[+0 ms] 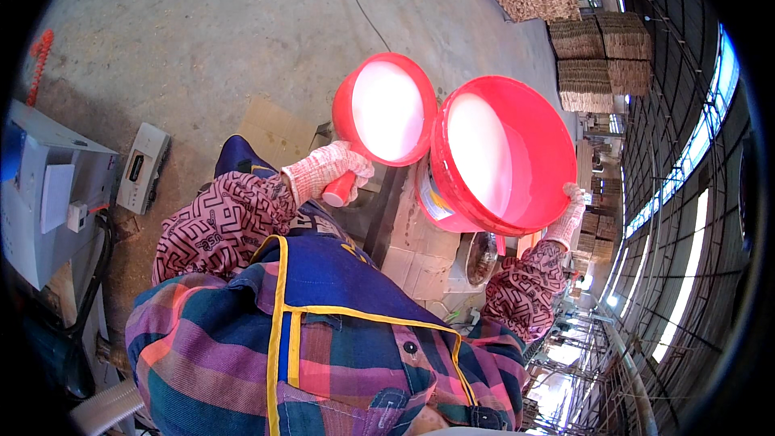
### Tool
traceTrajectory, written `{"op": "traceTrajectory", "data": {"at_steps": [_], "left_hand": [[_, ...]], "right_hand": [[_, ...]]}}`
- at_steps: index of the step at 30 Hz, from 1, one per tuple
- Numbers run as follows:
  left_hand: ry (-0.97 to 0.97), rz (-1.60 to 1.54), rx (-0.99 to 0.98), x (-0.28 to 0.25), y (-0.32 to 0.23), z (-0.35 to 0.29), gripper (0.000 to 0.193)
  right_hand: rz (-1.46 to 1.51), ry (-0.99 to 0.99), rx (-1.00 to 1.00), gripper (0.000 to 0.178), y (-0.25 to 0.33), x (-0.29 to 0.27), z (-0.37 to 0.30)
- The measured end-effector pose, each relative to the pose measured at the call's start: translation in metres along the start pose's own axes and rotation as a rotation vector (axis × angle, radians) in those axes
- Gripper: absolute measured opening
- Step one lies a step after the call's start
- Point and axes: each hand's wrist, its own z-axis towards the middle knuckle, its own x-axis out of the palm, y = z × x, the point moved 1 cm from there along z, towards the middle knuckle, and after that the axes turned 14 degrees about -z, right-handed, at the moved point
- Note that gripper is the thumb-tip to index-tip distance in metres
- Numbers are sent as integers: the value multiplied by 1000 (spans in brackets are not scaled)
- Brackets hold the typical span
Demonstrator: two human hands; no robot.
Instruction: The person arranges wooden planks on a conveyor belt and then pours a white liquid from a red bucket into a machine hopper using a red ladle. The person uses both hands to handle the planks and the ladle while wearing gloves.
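Held a red plastic ladle by its short handle in the gloved left hand, fingers wrapped tight around the grip. Steadied a red plastic bucket with the gloved right hand, fingers hooked over its far rim, closed on the edge. Kept both vessels tilted toward the camera, just beside each other, rims nearly touching, above a pale machine housing. Showed a white liquid inside each, filling most of the ladle and lying against the bucket's lower wall.

Looked heavy on the bucket side: a wide body with liquid, likely to slosh and shift weight when tipped. Seemed stiff enough at the rolled rim, yet thin plastic there could flex under 1 hand, so a second hold under the base would likely serve better. Probably slippery wherever wetted; knit gloves should help the grip. Appeared light on the ladle side, best taken at the handle close to the bowl.

Wore a blue apron over a plaid shirt; concrete floor behind.
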Motion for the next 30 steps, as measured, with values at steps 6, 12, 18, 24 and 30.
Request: {"op": "traceTrajectory", "data": {"at_steps": [6, 12, 18, 24, 30], "left_hand": [[15, -27, -18, 1, -2, 0, 20], [21, -5, 2, 3, -3, -4, 19], [21, 4, -24, 9, -7, -11, 21], [6, 44, -13, 11, -8, -14, 21], [16, 58, -23, 15, -11, -18, 20]], "right_hand": [[23, 36, -44, 25, -9, -14, 10], [32, 41, 44, 28, 13, 6, -11], [24, 36, 67, 29, 12, 4, -16], [33, 57, 19, 26, 3, -4, 1], [34, 52, 16, 26, 8, 1, -4]]}}
